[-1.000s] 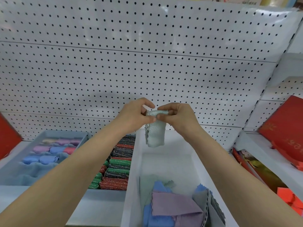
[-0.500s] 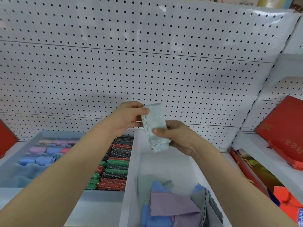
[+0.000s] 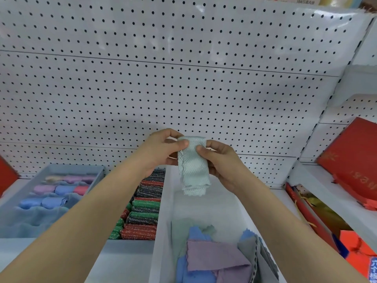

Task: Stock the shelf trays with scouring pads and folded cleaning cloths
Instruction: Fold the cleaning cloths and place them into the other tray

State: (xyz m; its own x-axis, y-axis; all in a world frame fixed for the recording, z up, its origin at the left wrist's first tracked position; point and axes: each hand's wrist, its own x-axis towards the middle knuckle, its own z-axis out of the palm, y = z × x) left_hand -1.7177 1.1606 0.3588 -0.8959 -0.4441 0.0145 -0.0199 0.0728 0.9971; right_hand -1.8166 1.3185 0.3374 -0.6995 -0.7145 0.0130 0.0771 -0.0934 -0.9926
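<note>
White pegboard (image 3: 183, 88) backs the shelf, trays along the bottom, pale cloth held up mid-fold.

Head cam: left hand (image 3: 161, 152) and right hand (image 3: 221, 162) each pinch the mint cloth (image 3: 192, 166) near its top, thumbs in front, at dead centre above the white tray (image 3: 163, 231). Loose cloths (image 3: 216, 260) sit at 6 o'clock, scouring pads (image 3: 144, 211) around 7. Looks light and floppy, so I'd grip the folded edge or it'll flop open.

I've got one pale green cloth (image 3: 192, 166) in my two hands. Three trays sit below me: rolled cloths (image 3: 52, 193), scouring pads (image 3: 145, 209), loose cloths (image 3: 218, 256).
</note>
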